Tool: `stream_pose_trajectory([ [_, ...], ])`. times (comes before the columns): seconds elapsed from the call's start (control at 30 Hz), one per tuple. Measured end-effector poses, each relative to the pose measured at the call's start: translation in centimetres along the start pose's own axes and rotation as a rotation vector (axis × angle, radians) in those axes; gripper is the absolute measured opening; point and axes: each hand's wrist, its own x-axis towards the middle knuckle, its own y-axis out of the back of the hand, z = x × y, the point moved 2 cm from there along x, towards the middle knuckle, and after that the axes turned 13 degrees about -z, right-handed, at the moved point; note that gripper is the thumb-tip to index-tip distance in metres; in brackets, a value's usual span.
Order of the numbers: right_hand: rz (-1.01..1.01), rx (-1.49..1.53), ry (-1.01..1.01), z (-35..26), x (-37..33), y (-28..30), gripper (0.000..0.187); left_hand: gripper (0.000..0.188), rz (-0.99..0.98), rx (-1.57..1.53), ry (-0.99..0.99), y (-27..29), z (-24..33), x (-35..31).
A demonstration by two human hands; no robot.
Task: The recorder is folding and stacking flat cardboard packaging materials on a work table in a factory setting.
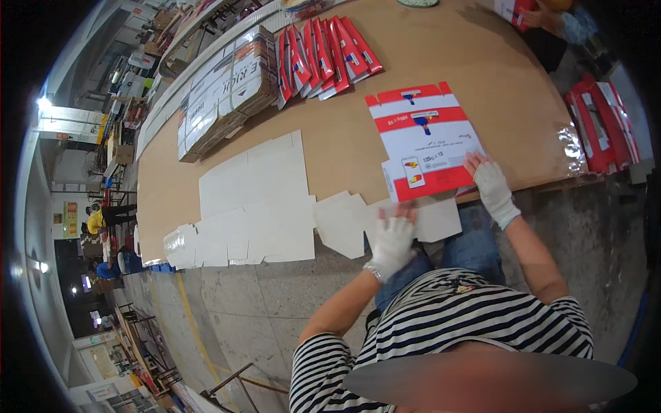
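Observation:
A red and white printed carton blank [421,141] lies flat near the table's front edge, with cut tabs along its sides. My right hand [496,191], in a white glove that leaves the fingertips bare, rests with fingers stretched out on its right lower corner. By the lower edge of the blank is my left hand [394,239], gloved the same way and slightly blurred, its fingers extended and apart. Under and beside that hand, a plain white cut card piece [439,219] sticks out past the table edge. Neither hand appears to grip anything.
Plain white card blanks [255,196] spread to the left. Behind them sits a strapped, wrapped stack [227,93], beside several red folded cartons [327,58]. The brown table [496,82] ends close to my body. Across it, another person's hand [540,15] holds a red-white carton; more cartons [600,124] lie right.

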Motion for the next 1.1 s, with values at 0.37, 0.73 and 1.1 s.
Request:
stream_pose_trajectory([
  [0.37,-0.069,0.098,-0.065,2.6,-1.0,-2.2,0.047,0.024,0.317,-0.587,-0.150,1.1,-10.5,-1.6],
  [0.73,-0.289,0.170,0.025,-2.3,1.0,1.0,0.067,0.069,0.352,-0.261,0.239,0.2,-8.9,3.9],
  [1.1,-0.357,0.238,0.180,-6.7,2.9,-0.1,0.056,0.109,0.206,0.245,0.332,1.3,-12.7,-4.2],
])
